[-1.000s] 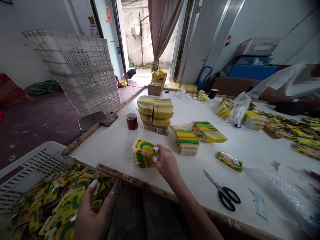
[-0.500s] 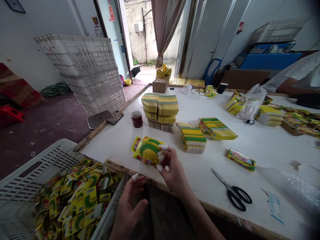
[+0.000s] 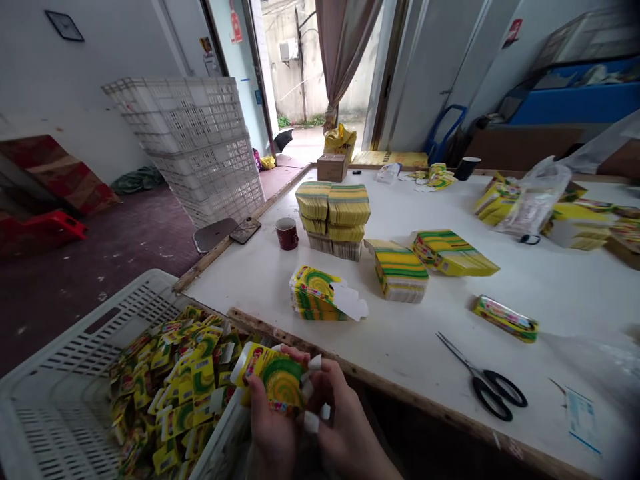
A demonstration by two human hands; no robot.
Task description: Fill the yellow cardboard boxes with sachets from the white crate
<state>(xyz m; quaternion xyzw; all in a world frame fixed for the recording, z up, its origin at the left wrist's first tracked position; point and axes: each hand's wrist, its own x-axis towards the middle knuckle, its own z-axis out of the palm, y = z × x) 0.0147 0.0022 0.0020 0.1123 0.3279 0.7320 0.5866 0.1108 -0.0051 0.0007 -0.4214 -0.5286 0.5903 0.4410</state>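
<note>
My left hand [image 3: 273, 417] is closed around a small yellow and green printed carton [image 3: 277, 377], its thumb on the near side. The carton is over the table's front edge, beside the crate. My right hand [image 3: 333, 407], with white coverings on its fingertips, pinches the carton's right end; that end is partly hidden by the fingers. A small pile of similar flat cartons [image 3: 315, 293] lies on the table just beyond, with white flaps sticking out to the right. To the left, a white plastic crate [image 3: 100, 327] holds many yellow and green cartons [image 3: 190, 393].
Carton stacks [image 3: 333, 213] stand mid-table beside a dark red mug [image 3: 287, 233]. More bundles [image 3: 400, 270] lie to their right. Black-handled scissors [image 3: 493, 393] and a narrow packed box [image 3: 505, 319] rest at the right. A phone [image 3: 245, 230] lies at the left edge.
A carton has come off the table pile into both hands, near the table edge. My left hand has gone from open to closed on it. The view has turned slightly left.
</note>
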